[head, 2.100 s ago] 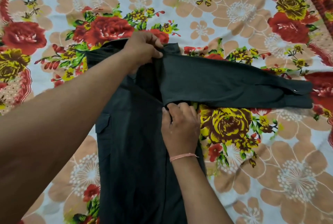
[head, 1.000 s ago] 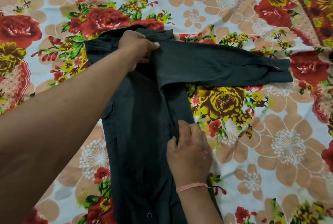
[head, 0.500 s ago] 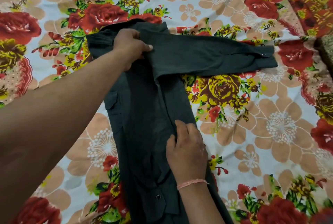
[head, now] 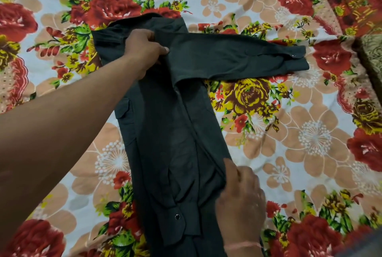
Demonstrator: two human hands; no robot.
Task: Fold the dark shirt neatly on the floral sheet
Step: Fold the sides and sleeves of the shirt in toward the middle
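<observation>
Upper centre of frame, your left hand (head: 144, 50) pinches the dark shirt (head: 171, 132) shoulder; sleeve (head: 237, 58) runs rightward from it. Right hand (head: 239, 194) sits lower right on the side fold, grip unclear.

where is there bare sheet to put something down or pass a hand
Widest free patch: floral sheet right of the dark shirt, below the outstretched sleeve and beyond the right hand. A narrower strip lies left of the shirt, partly under the left forearm. Crowded: the shoulder, where the left hand grips, and the lower right edge.
</observation>
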